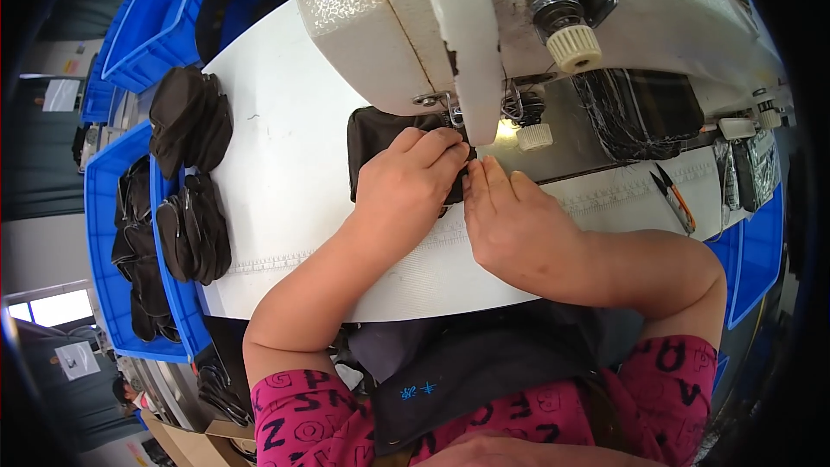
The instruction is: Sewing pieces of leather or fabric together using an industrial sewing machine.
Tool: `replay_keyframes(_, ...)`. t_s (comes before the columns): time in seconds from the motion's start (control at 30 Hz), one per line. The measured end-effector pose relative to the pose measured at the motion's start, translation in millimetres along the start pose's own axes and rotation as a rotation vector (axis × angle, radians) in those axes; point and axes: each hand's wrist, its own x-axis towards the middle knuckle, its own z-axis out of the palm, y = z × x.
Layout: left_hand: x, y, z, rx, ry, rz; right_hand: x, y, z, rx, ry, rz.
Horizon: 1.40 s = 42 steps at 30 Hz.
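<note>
A dark fabric piece (367, 140) lies on the white table under the head of a sewing machine (380, 43). My left hand (411, 175) rests on this piece, its fingers bent and pressed together at the edge close to the needle area. Right beside it, my right hand (514, 212) pinches the same edge with fingertips and thumb. The two hands nearly touch. The lit needle area (507, 131) is partly hidden by the machine's white guard and my fingers.
Stacked dark pouches (192, 121) sit at the table's left edge, beside a blue bin (108, 242) holding more. At right lie a pile of dark fabric pieces (644, 117) and orange-handled thread snips (674, 199). A ruler strip (268, 263) crosses the table.
</note>
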Motion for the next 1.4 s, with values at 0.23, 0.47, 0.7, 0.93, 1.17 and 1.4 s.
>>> replay_keyframes(0.23,1,1,5,0.003,0.05,0.004,0,0,-1,0.003,-0.016,-0.007)
replay_keyframes(0.47,1,-1,9,0.007,0.09,0.013,1,-1,-1,0.005,-0.009,-0.002)
replay_keyframes(0.7,-1,4,6,0.037,0.077,0.011,0,-1,-1,0.009,-0.06,-0.041)
replay_keyframes(0.93,0,1,7,0.031,0.105,0.017,2,-3,6,-0.002,-0.013,-0.006)
replay_keyframes(1.17,5,-3,6,0.006,0.06,-0.054,4,1,12,0.0,-0.007,0.016)
replay_keyframes(1.4,3,-5,2,-0.039,0.085,0.006,4,7,4,0.002,-0.048,0.007)
